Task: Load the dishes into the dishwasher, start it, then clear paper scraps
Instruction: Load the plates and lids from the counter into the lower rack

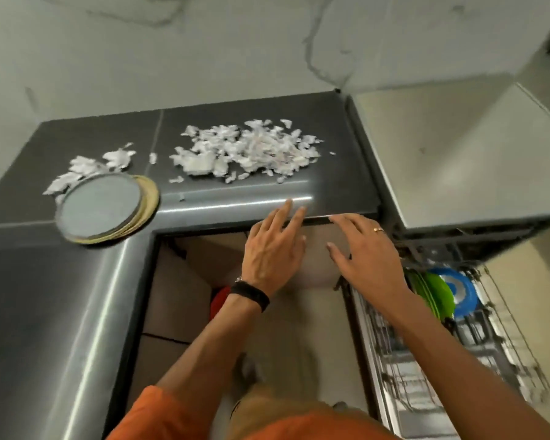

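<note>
Left hand (273,249): palm down, fingers straight and slightly spread, holding nothing. The fingertips lie over the front edge of the counter (331,122); I cannot tell whether they touch it. There is a black band (251,295) on the wrist.

Right hand (365,252): fingers straight and spread, holding nothing, just beside the left hand, with the fingertips at the same edge. One finger carries a ring (378,230).

Paper scraps (251,150): white, torn small, irregular. The main heap sits on the counter beyond the hands, toward its right end. A smaller heap (89,166) lies to the left, with a few stray bits between.

Stack of plates (105,208): a grey plate on top with yellowish rims showing under it. It stands near the counter's inner corner, against the edge of the smaller heap.

Dishwasher rack (426,360): wire, drawn out, below and right of the right hand. Green plates (432,290) and a blue plate (461,290) stand on edge at its far end.

Counter: dark grey, glossy, L-shaped, with a rounded front edge. A pale metallic top (458,160) adjoins it on the right.

The wall (204,42) is pale with dark veining, and the floor (178,296) is beige tile. A red object (219,301) is partly hidden behind the left wrist and cannot be identified. An orange sleeve (153,417) shows at the bottom. The frame is motion-blurred.
</note>
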